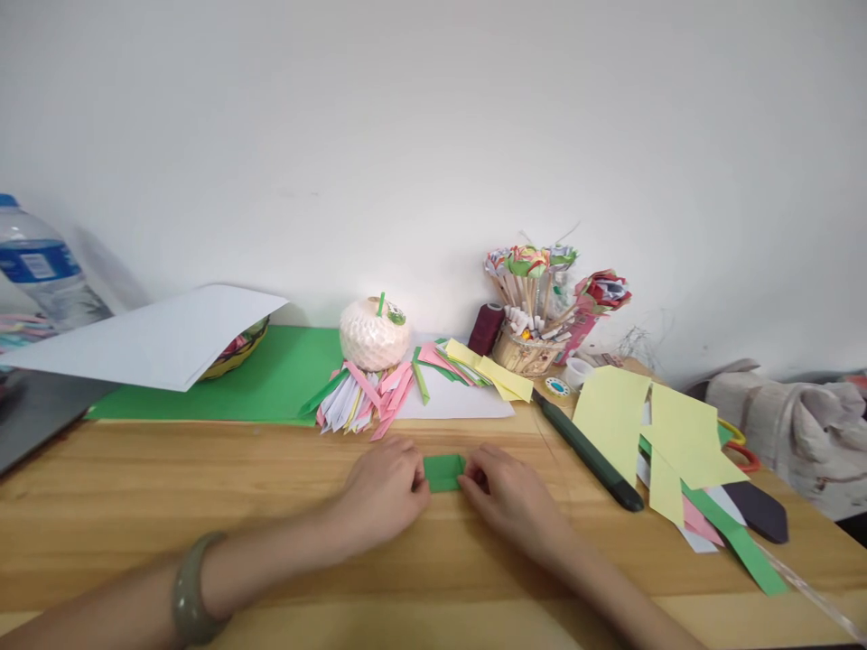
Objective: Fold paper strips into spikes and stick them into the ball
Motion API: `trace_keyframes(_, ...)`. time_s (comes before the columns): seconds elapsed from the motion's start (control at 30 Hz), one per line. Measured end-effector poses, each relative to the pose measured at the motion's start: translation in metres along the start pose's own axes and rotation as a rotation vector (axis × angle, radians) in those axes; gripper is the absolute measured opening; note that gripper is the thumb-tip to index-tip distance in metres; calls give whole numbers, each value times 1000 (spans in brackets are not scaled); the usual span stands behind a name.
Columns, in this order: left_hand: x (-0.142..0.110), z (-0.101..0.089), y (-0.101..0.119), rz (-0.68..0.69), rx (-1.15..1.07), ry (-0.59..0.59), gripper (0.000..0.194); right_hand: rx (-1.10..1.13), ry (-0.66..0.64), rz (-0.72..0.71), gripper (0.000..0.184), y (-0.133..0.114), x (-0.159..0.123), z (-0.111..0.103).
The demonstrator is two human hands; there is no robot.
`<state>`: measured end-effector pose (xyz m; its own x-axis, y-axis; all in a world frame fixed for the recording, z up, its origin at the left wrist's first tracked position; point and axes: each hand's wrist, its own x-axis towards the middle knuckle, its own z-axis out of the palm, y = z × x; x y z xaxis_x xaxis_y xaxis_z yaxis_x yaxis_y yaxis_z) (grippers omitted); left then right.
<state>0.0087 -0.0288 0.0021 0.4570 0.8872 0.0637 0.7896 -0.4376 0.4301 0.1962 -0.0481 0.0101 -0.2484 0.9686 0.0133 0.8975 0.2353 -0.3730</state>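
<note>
A small folded piece of green paper (443,472) lies between my two hands, just above or on the wooden table; I cannot tell which. My left hand (387,483) pinches its left end, fingers curled together. At the other end, my right hand (508,496) pinches the right edge between thumb and fingers. A crease runs along the paper. Beyond the hands sits a pile of folded paper strips (366,397) in white, pink, green and yellow. Behind that pile stands a white apple-shaped paper model (375,334) with a green stem.
White sheets (155,329) rest over a basket and green paper (298,370) at left. A water bottle (47,271) stands far left. Paper flowers (528,262) fill a pot at the back. On the right lie a dark green cutter-like tool (589,451) and yellow paper pieces (691,433).
</note>
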Motion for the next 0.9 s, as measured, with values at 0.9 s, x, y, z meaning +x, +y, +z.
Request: trace_keyframes(0.9, -5, 3, -11, 188, -72, -14, 30, 114, 69, -134, 18, 14, -8, 5)
